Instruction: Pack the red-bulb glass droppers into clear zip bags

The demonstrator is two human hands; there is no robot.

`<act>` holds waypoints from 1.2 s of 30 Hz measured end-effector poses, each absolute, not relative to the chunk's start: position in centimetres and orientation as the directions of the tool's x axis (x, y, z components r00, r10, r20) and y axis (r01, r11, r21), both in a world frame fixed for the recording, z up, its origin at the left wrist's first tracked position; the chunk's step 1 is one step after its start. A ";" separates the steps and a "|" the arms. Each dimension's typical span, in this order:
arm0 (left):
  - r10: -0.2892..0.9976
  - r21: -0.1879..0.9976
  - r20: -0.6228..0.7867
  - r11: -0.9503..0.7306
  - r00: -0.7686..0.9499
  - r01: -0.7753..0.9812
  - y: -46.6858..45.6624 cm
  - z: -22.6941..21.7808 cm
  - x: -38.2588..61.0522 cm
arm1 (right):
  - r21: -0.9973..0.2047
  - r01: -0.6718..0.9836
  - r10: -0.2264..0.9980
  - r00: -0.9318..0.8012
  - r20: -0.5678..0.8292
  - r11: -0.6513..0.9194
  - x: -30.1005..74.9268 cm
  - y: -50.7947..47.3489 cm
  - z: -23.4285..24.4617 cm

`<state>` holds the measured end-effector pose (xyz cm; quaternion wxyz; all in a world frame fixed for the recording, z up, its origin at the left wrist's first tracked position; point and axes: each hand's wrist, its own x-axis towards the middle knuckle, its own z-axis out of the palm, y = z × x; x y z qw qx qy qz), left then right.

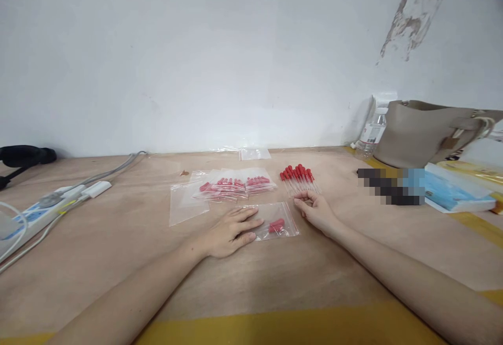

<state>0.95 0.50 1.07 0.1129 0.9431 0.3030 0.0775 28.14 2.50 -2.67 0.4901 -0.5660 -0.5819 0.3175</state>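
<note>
The left hand's [230,234] fingers are spread apart and lie flat on one end of a small clear bag [269,212]. The right hand [317,214] is curled, with its thumb close to its pointing finger, just past the bag's other end. You cannot tell if those fingers are pinching anything. They are right by the thin, clear ends of some red-topped sticks [300,173].

The small bag lies flat on the worktop [157,277], between the two hands. Some red tops [276,225] show inside it, bunched near the middle. A thin red line runs along the bag's end near the right hand.

The red-topped sticks lie side by side in a bunch, with their red ends pointing to the wall [196,62]. To the left of them, behind the small bag, is a pile of clear bags [231,190] with red tops in them. A flat clear bag [184,210] sticks out on the pile's left side.

Far to the left is a white and blue power strip [39,211] with cords. Far to the right are a plastic bottle [371,133], a big grey-brown bag [416,133] and a blue packet [456,190].
</note>
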 end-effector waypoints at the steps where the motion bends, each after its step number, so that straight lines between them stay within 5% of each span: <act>1: 0.587 0.258 0.086 -0.793 0.805 0.551 0.5 1.1 1.0 | -0.873 0.447 0.956 0.109 0.272 0.197 28.4 3.1 -2.7; 4: 0.582 0.262 0.100 -0.798 0.807 0.543 0.4 1.1 1.1 | -0.595 0.752 0.894 0.019 0.448 0.283 28.8 5.0 -1.9; 7: 0.587 0.275 0.080 -0.790 0.806 0.548 0.4 1.2 1.1 | -0.381 0.903 0.893 -0.005 0.449 0.196 28.7 6.9 -0.2; 13: 0.606 0.286 0.057 -0.771 0.793 0.569 0.4 1.3 1.1 | -0.283 0.953 0.955 0.176 0.237 -0.105 26.9 9.6 1.9; 22: 0.580 0.241 0.104 -0.803 0.808 0.545 0.4 0.9 1.1 | -0.403 0.899 0.949 0.262 0.176 -0.173 25.7 11.2 1.9; 30: 0.573 0.251 0.121 -0.808 0.811 0.534 0.5 0.8 1.1 | -0.669 0.743 0.973 0.157 0.171 -0.003 27.3 9.3 1.9; 36: 0.586 0.237 0.095 -0.798 0.805 0.554 0.4 0.9 1.2 | -0.974 0.153 0.970 0.153 0.187 0.164 28.6 4.2 -0.2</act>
